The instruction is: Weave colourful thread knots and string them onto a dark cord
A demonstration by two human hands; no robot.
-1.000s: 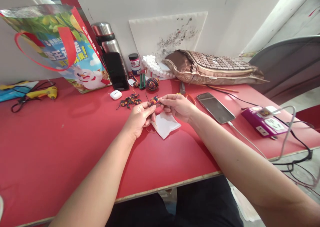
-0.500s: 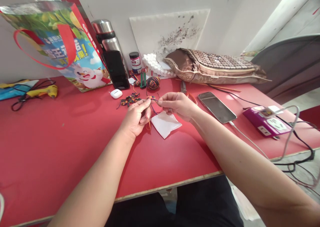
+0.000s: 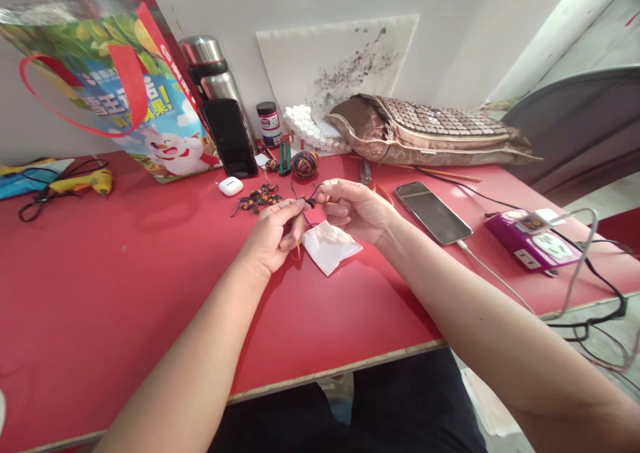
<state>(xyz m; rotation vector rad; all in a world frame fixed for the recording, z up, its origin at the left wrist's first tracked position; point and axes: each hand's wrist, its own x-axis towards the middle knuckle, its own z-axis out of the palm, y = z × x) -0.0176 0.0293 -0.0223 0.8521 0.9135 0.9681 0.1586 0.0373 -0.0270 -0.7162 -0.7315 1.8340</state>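
Knotted pile [image 3: 259, 199]: seems done.
Small piece [image 3: 310, 202]: seems unfinished.
Ball [image 3: 305, 164]: much is left.
Left hand [image 3: 279, 232]: fingers pinch small piece.
Right hand [image 3: 357, 210]: fingers together, pinching strand [image 3: 315, 190].

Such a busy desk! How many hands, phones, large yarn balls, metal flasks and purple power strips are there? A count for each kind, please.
Hands: 2 (left hand, right hand)
Phones: 2 (propped phone, flat phone)
Large yarn ball: 1
Metal flask: 1
Purple power strip: 1
Total: 7
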